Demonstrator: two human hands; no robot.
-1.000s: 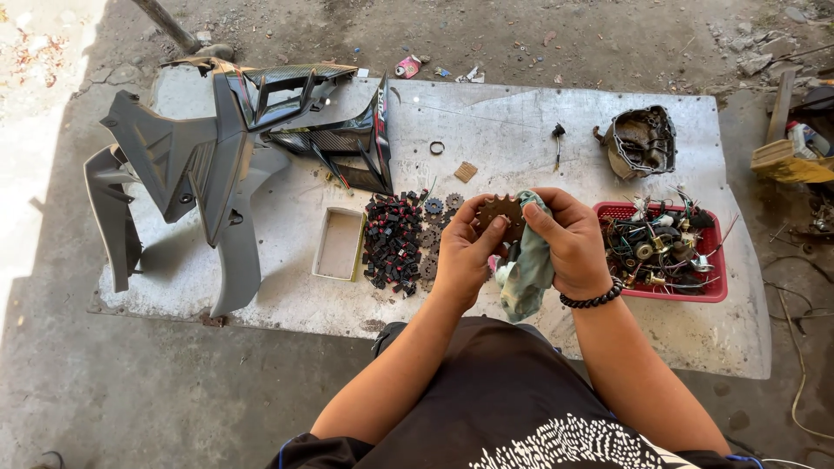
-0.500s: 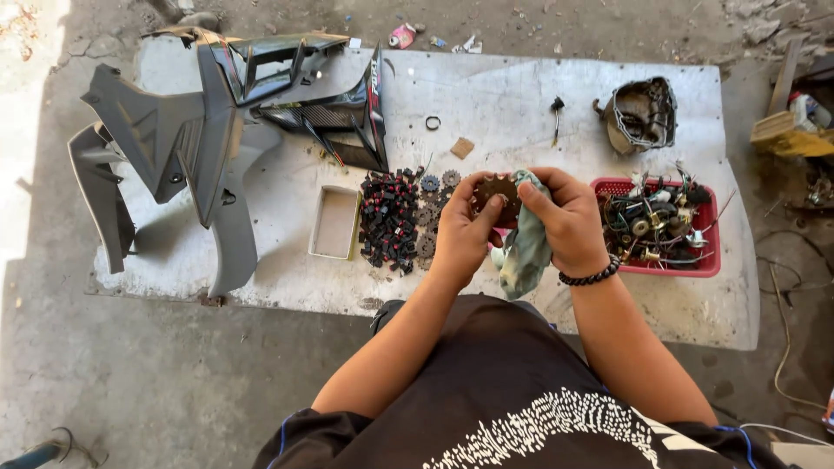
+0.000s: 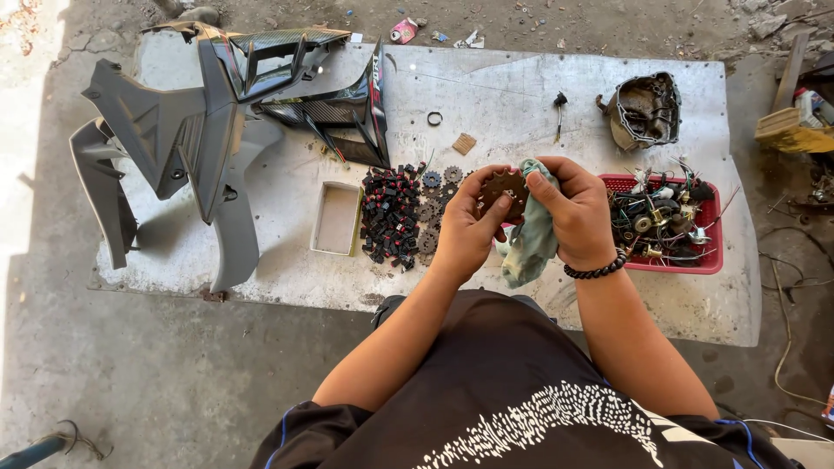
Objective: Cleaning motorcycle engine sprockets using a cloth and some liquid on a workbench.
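I am gripping the rusty sprocket (image 3: 504,189) by its toothed rim in my left hand (image 3: 465,227), judging it stiff, heavy and greasy, while my right hand (image 3: 578,213), just beside it, is clenching the soft rag (image 3: 530,234) against it.

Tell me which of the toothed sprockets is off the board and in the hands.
The rusty brown sprocket, gripped by the left hand while the right hand presses a greenish rag on it. The smaller grey sprockets lie flat on the white board.
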